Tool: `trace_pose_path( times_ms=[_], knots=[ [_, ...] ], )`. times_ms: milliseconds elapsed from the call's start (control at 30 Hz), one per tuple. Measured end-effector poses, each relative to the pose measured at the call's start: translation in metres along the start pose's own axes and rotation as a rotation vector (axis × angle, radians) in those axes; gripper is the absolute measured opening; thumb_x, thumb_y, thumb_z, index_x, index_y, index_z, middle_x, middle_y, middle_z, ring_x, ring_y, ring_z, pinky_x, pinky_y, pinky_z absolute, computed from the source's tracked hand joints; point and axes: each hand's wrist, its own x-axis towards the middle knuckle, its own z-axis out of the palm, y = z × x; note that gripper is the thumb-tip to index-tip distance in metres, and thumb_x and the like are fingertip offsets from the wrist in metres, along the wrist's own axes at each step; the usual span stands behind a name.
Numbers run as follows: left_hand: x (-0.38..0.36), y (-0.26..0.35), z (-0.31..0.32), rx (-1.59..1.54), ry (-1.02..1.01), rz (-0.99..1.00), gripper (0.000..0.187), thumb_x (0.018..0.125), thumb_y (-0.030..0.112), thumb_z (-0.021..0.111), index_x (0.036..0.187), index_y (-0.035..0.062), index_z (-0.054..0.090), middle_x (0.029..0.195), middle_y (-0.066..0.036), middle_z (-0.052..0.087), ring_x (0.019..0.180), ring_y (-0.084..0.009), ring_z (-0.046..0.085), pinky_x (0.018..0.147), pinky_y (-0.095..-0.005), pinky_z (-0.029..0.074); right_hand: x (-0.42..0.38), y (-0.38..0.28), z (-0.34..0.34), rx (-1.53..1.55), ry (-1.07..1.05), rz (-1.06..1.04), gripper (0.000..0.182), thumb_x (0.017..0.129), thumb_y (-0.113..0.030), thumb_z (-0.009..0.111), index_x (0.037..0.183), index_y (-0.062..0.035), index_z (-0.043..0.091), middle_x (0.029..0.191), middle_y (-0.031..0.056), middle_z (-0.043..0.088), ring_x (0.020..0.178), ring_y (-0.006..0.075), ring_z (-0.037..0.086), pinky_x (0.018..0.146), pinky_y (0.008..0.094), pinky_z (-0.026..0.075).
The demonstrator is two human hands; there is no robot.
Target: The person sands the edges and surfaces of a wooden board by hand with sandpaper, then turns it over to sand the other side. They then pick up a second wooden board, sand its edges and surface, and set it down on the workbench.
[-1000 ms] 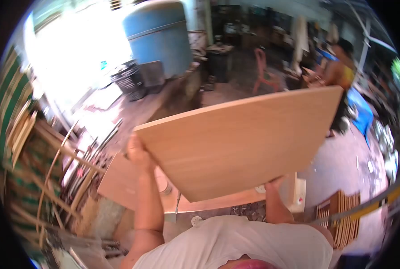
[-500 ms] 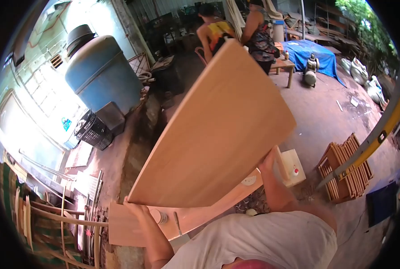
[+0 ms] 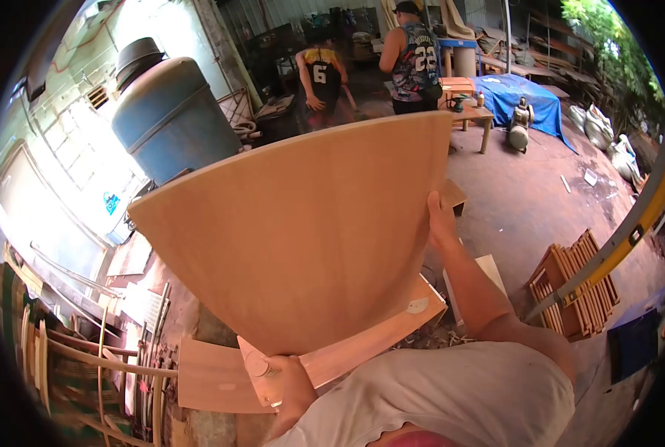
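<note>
A large flat wooden panel (image 3: 303, 231) is held up in front of me, tilted, with its broad face toward me. My left hand (image 3: 288, 366) is closed on its lower edge, near the bottom corner. At the panel's right edge my right hand (image 3: 442, 216) grips with the thumb on the near side; its other fingers are hidden behind. Beneath the panel lies a long wooden board (image 3: 370, 339). A round container (image 3: 259, 363) stands on the boards beside my left hand, partly covered by it.
Two people, one in a yellow-and-black jersey (image 3: 321, 74) and one in a patterned jersey (image 3: 414, 63), stand beyond the panel. A blue tank (image 3: 172, 112) is at the left. Slatted wooden pieces (image 3: 575, 283) stand at the right, near a yellow level (image 3: 638, 223). A compressor (image 3: 521, 123) sits behind.
The panel has turned, its upper left corner swinging down to the left. My left hand has moved right along the lower part, and my right hand has risen along the right edge.
</note>
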Motion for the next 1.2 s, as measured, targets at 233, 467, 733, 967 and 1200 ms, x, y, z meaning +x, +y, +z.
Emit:
trace_pose_path(
  times_ms=[233,467,733,967,1200],
  knots=[
    [0.017,-0.038,0.0,-0.14,-0.058,-0.102,0.063,0.102,0.048,0.019,0.137,0.0018,0.045,0.139,-0.015,0.048,0.125,-0.0334,0.049,0.106,-0.0474,0.043,-0.025,-0.073,0.094,-0.146,-0.241,-0.201,0.047,0.088,-0.048,0.069,0.089,-0.0018,0.062,0.076,-0.0054,0.051,0.072,0.0054,0.045,0.062,0.0243,0.039],
    [-0.001,0.01,0.028,-0.351,0.172,-0.126,0.075,0.099,0.058,0.008,0.142,0.0054,0.039,0.144,-0.013,0.044,0.13,-0.0333,0.044,0.107,-0.0487,0.041,-0.057,-0.086,0.158,-0.404,-0.602,-0.603,0.042,0.08,-0.039,0.078,0.085,-0.0009,0.062,0.074,-0.0001,0.053,0.069,0.0116,0.047,0.061,0.0276,0.041],
    [0.008,0.065,-0.012,-0.052,-0.048,0.255,0.086,0.093,0.069,0.03,0.152,0.007,0.017,0.157,-0.012,0.022,0.144,-0.0272,0.021,0.118,-0.0421,0.019,-0.02,-0.04,0.128,-0.397,-0.599,-0.475,0.056,0.076,-0.055,0.075,0.088,-0.0016,0.064,0.075,0.0008,0.055,0.072,0.0111,0.049,0.064,0.028,0.041],
    [0.017,0.098,-0.026,0.101,-0.169,0.31,0.089,0.092,0.065,0.043,0.149,0.0009,0.022,0.156,-0.015,0.023,0.142,-0.0302,0.024,0.116,-0.0445,0.02,-0.014,0.024,0.107,-0.291,-0.44,-0.308,0.045,0.089,-0.048,0.066,0.089,-0.0023,0.061,0.073,-0.0016,0.053,0.07,0.0089,0.047,0.062,0.0294,0.041],
    [-0.014,0.089,-0.024,0.252,-0.249,0.359,0.093,0.089,0.07,0.041,0.148,0.0007,0.024,0.155,-0.017,0.025,0.142,-0.0312,0.025,0.116,-0.0464,0.021,0.006,0.067,0.101,-0.454,-0.245,-0.237,0.044,0.1,-0.039,0.047,0.087,0.0009,0.058,0.072,0.006,0.056,0.073,0.0134,0.051,0.064,0.0339,0.044]
  ],
)
